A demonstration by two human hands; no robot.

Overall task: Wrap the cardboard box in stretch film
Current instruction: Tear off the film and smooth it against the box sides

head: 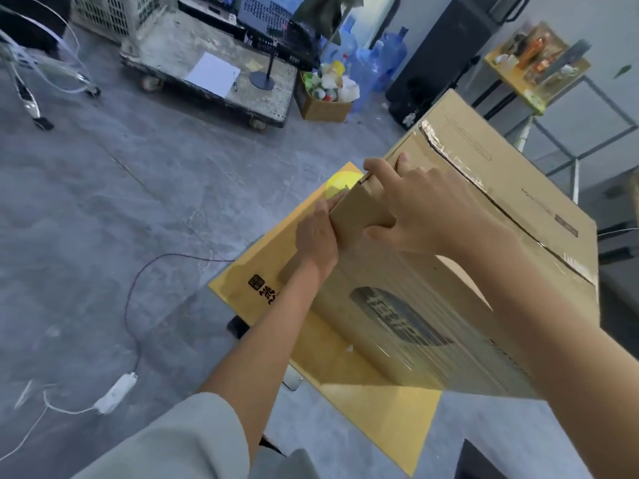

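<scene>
A large cardboard box [491,188] with a taped top seam stands on a flat yellow cardboard sheet [276,271]. Shiny stretch film [408,344] covers its near face over a dark printed logo. My right hand [425,205] clasps the box's upper left corner, with the fingers over the top and the thumb on the near face. Just to its left, my left hand [320,233] grips the box's left vertical edge with the fingers pressed along it. No film roll is visible. A yellow round thing [342,183] peeks out behind the corner.
The floor is grey concrete. A thin cable [138,288] runs to a white adapter [116,395] at the left. At the back stand a wheeled platform cart [207,67], a carton of rubbish [326,98], blue water bottles [390,53] and a metal shelf frame [560,108].
</scene>
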